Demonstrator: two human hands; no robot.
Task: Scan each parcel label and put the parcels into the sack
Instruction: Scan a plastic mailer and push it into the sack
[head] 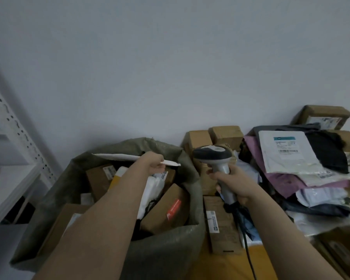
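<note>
Green woven sack holds cardboard boxes and mailers. Above its mouth, left hand pinches a flat white parcel; right of it, right hand grips scanner.

This looks like a parcel sorting or dispatch room rather than a home or a shop. A big woven sack stands open, stuffed with cardboard boxes and soft packets. Beside it, against a bare pale wall, more boxes and plastic mailers lie heaped in a loose pile. Several carry printed shipping labels with barcodes. A corded handheld scanner is held up next to the heap. At the left edge stands a white slotted-steel rack, the storeroom kind.
</note>
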